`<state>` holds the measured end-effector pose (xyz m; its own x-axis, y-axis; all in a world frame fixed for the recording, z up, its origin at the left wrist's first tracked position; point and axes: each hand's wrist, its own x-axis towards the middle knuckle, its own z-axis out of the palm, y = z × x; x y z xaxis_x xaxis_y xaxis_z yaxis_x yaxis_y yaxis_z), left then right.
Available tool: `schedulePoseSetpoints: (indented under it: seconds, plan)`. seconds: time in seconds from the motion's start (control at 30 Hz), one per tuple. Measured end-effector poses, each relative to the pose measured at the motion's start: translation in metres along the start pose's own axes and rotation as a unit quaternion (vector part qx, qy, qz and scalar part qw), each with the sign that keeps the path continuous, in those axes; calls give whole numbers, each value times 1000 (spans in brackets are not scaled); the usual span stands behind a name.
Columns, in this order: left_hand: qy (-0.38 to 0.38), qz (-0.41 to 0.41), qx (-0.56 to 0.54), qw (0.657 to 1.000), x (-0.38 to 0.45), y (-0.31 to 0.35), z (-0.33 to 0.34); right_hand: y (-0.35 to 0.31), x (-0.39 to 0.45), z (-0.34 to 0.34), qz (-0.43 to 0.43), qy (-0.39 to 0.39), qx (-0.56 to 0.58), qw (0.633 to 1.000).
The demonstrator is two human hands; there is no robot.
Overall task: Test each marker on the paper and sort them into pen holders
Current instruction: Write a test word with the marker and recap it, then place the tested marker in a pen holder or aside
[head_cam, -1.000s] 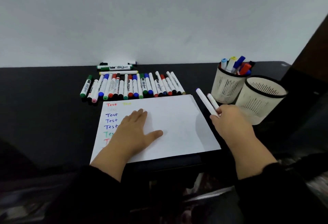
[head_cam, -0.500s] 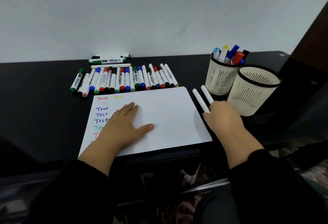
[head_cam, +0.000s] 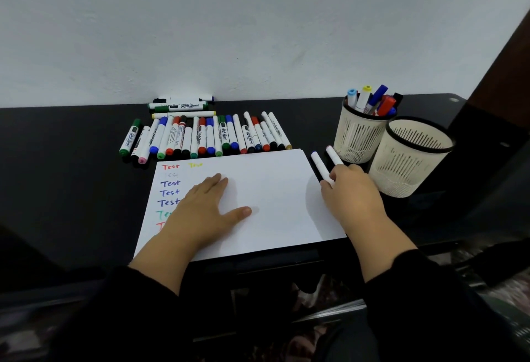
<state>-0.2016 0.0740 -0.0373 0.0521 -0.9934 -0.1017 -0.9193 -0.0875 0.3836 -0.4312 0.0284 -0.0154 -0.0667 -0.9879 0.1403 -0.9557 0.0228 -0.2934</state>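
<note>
A white sheet of paper (head_cam: 272, 198) lies on the black table, with "Test" written down its left side in several colours. My left hand (head_cam: 205, 209) rests flat on the paper, fingers straight. My right hand (head_cam: 351, 194) holds two white markers (head_cam: 321, 166) just off the paper's right edge, their ends pointing up toward the holders. A row of several markers (head_cam: 206, 138) lies behind the paper. The left pen holder (head_cam: 358, 135) holds several markers; the right pen holder (head_cam: 407, 161) looks empty inside.
Three more markers (head_cam: 179, 106) lie crosswise against the white wall behind the row. The black table (head_cam: 71, 175) ends just below the paper. A dark brown upright (head_cam: 499, 75) stands at the far right, behind the holders.
The view has shifted a little. My right hand with the two markers has stayed beside the paper's right edge near the holders. My left hand has kept still on the paper.
</note>
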Motion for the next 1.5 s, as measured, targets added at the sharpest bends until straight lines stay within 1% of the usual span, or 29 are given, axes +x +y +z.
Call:
schedulePoseSetpoints:
  seconds: [0.07,0.17,0.4,0.57,0.7,0.87,1.0,1.2,1.3,1.4,1.5]
  plan:
    - [1,-4,-11,1000,1,-4,-3,-9,0,0,-27,6,17,999]
    - [16,-21,-27,999,2,-15,-12,-32,-2,4,-91,1,20,996]
    - [51,-132,-43,989,-4,-69,-43,-117,11,8,-214,-86,1,973]
    - [56,-211,-42,975,-11,-119,-55,-179,34,22,-286,-95,1,954]
    - [66,-226,-32,971,-18,-145,-60,-227,49,37,-339,-104,10,935]
    - [69,-231,-13,971,-21,-161,-61,-286,63,62,-396,-110,18,912]
    - [76,-225,-10,971,-22,-166,-58,-319,70,86,-409,-115,19,905]
    - [80,-217,-5,973,-24,-168,-58,-344,78,112,-425,-112,-62,896]
    - [77,-219,-4,973,-23,-167,-59,-350,77,121,-418,-111,-71,899]
    - [73,-220,-6,973,-24,-167,-59,-353,74,123,-403,-111,-30,908]
    - [67,-222,-9,973,-24,-166,-60,-345,65,110,-376,-107,68,918]
